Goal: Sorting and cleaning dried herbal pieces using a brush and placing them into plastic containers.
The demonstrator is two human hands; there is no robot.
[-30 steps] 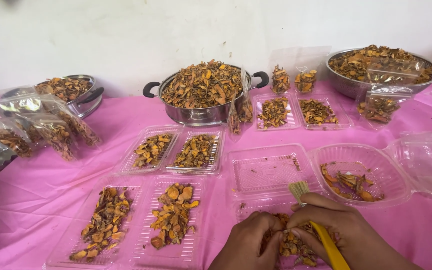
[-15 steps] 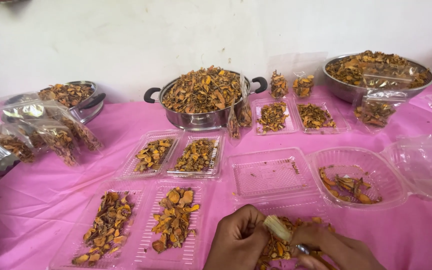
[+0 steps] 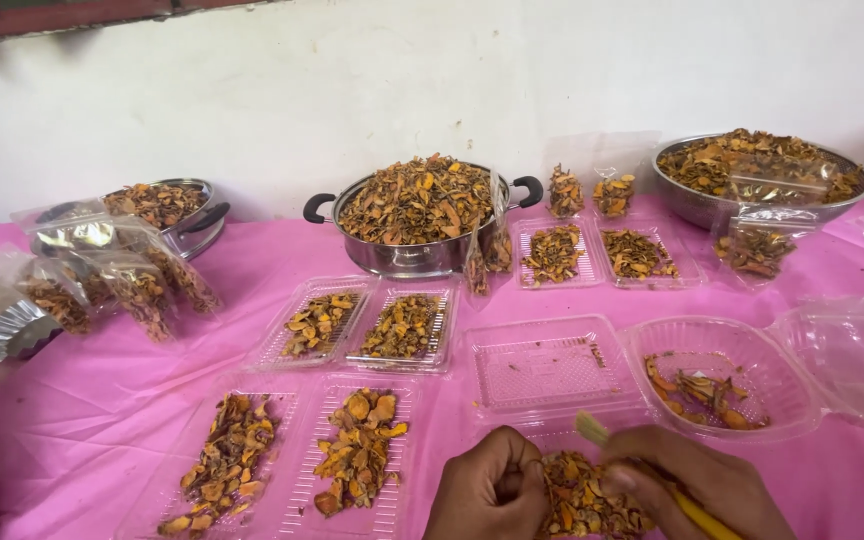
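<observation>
At the bottom edge of the view the person's left hand [image 3: 492, 495] is curled, fingertips pressed against a pile of dried orange-brown slices [image 3: 582, 500] that sits between both hands, in what looks like a clear plastic tray largely hidden under them. The right hand [image 3: 697, 485] is closed around a small brush [image 3: 612, 440] with a yellow handle and pale bristles, the bristle end pointing up and left over the pile.

The work in hand looks like brushing and sorting the slices. To do it well, the left hand would best hold a few pieces steady at the pile's edge while the brush passes lightly, since the slices look brittle and could crumble or scatter onto the pink tablecloth [image 3: 252, 280]. Short strokes directed inward should keep fragments inside the tray.

Just beyond the hands lies an empty clear rectangular tray [image 3: 552, 375], and beside it to the right a round clear bowl [image 3: 722, 385] holding a few slices. To the left lie two filled trays [image 3: 292, 455], with two more [image 3: 362, 325] behind them. A heaped steel pot [image 3: 417, 215] with black handles stands farther back, well apart from the hands
</observation>
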